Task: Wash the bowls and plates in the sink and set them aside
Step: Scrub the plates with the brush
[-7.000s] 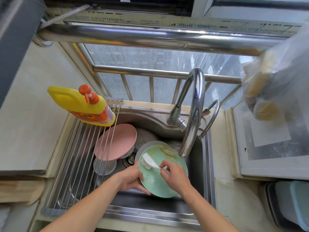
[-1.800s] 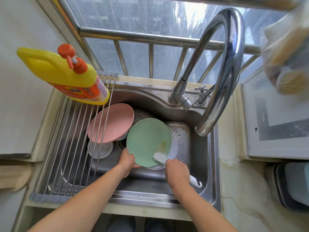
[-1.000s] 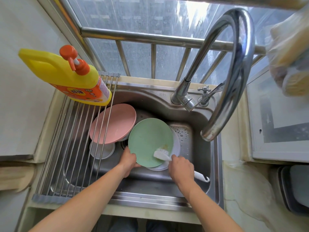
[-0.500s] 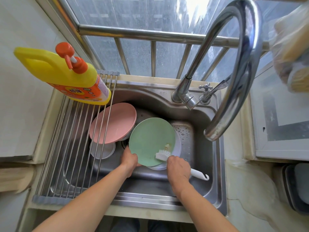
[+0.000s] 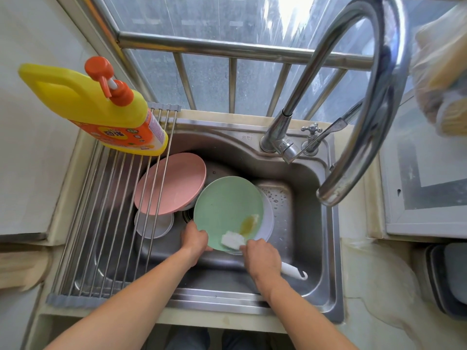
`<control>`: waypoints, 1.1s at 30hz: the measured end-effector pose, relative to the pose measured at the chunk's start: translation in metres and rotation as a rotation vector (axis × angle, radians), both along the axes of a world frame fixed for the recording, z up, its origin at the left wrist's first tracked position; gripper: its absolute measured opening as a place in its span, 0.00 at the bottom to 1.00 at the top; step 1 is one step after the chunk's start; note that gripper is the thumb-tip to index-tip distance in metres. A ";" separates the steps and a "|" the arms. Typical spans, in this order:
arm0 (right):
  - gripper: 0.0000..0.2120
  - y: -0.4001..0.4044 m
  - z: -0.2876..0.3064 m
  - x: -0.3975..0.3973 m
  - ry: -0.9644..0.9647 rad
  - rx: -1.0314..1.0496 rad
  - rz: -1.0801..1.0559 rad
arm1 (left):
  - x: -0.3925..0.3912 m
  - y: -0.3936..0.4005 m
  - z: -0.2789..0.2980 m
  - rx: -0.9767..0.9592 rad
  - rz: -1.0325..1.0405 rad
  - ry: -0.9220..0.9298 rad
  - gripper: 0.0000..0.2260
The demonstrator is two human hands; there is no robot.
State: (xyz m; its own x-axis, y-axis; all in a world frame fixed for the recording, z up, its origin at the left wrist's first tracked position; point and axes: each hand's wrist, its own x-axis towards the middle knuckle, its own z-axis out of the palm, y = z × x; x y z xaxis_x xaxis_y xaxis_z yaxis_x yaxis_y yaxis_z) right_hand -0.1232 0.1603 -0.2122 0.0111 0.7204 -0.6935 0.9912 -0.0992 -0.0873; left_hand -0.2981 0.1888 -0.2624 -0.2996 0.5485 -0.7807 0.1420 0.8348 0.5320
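Head view. Held the green plate (image 5: 228, 210) tilted over the middle of the sink (image 5: 326, 296), with the left hand (image 5: 195, 239) pinching its rim at about 7 o'clock, fingers curled shut around the edge. Gripped the white brush (image 5: 233, 240) in the right hand (image 5: 262, 256), fingers wrapped tight on the handle, bristles pressed against the plate's lower edge at 5 o'clock, hooked handle end sticking out toward 4 o'clock. Showed a yellow-brown smear (image 5: 249, 221) on the plate just above the bristles, so judged this plate only partly scrubbed.

Saw a white dish (image 5: 267, 223) directly behind the green plate, a pink plate (image 5: 174, 183) leaning at 10 o'clock from it, and a white bowl (image 5: 154, 226) under the pink plate, partly hidden. Judged all of these unwashed and waiting. Found nothing washed resting on the roll-up rack (image 5: 101, 223) across the sink's left half, so reckoned the task near its start: scrubbing, rinsing and setting aside all left to do.

Noted no water running from the faucet (image 5: 374, 122), whose spout arched over the right of the basin at 2 o'clock. Noted the yellow detergent bottle (image 5: 101, 112) standing at the rack's far end, at 10 o'clock, taking up some drying space. Judged the rack bars over the pink plate and bowl a nuisance for lifting those out.
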 end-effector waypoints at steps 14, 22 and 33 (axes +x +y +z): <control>0.16 0.017 0.003 -0.017 0.067 -0.061 0.050 | -0.007 -0.006 -0.006 0.043 -0.009 0.042 0.20; 0.13 0.013 -0.002 0.004 -0.104 0.060 0.074 | -0.002 -0.003 -0.001 0.045 -0.003 0.025 0.20; 0.14 0.001 -0.008 0.003 -0.082 0.013 -0.014 | 0.004 0.005 0.000 0.015 -0.026 0.019 0.17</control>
